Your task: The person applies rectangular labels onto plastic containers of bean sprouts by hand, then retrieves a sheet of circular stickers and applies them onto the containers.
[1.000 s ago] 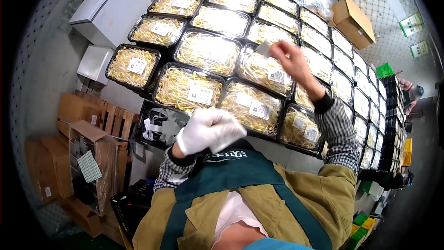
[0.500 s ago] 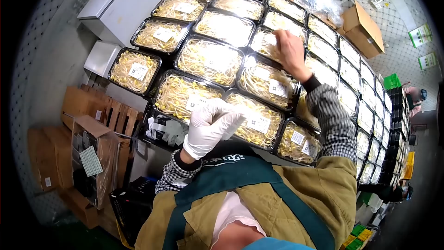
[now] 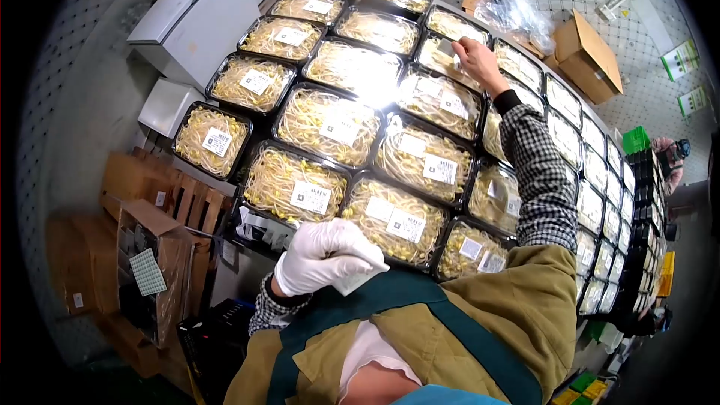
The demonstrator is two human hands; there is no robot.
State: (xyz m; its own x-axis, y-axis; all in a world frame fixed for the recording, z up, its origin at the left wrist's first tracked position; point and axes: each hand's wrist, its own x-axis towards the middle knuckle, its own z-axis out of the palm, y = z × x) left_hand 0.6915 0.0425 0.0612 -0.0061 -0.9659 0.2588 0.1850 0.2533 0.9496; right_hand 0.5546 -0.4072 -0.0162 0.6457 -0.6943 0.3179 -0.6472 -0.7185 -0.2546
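Rows of black trays of bean sprouts (image 3: 326, 126) lie under clear film, most with white labels. My left hand (image 3: 326, 256), in a white glove, is closed near my chest on a small white paper sheet (image 3: 354, 280). Print on that sheet cannot be made out. My bare right hand (image 3: 482, 66) reaches to a farther sprout tray (image 3: 436, 54), thumb and finger pinched on a small pale label (image 3: 448, 46) at its film. Nearer to me, one sprout tray (image 3: 394, 219) bears two labels side by side.
A white chest freezer (image 3: 191, 19) stands behind the trays at left. Cardboard boxes (image 3: 154, 247) and a wooden pallet (image 3: 202, 199) are at lower left. An open carton (image 3: 589, 56) sits at the far right. Stacked trays (image 3: 645, 210) and other people (image 3: 667, 161) are beyond.
My right hand has moved from one tray to the one behind it. My left hand has dropped slightly toward my chest. The view has shifted, and the near trays show more fully.
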